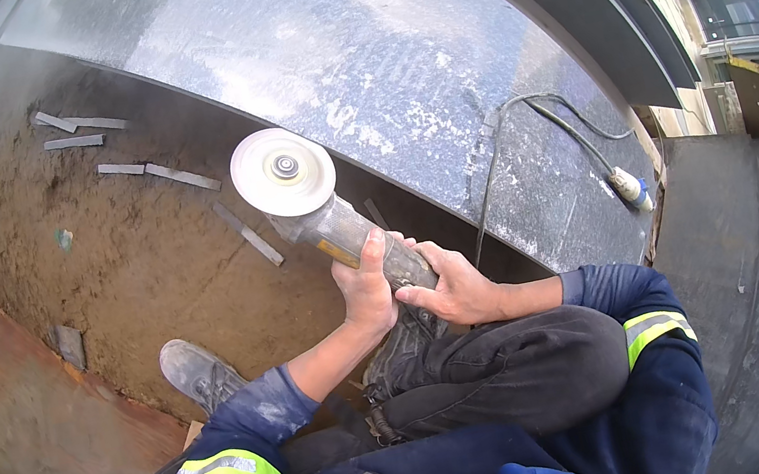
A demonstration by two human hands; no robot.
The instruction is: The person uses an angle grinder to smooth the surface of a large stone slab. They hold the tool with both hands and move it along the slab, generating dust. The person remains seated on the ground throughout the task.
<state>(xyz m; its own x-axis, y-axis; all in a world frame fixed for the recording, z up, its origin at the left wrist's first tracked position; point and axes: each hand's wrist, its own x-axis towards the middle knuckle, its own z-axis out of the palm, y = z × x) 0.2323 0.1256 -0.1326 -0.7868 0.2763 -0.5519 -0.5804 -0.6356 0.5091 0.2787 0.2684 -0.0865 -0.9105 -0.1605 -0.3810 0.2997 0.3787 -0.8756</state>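
Left hand [368,292] wrapped round the middle of a dusty grey angle grinder [348,229], right hand [462,287] clamped on its back end, pale round disc [258,179] up by a speckled blue-grey slab [449,113]'s edge.
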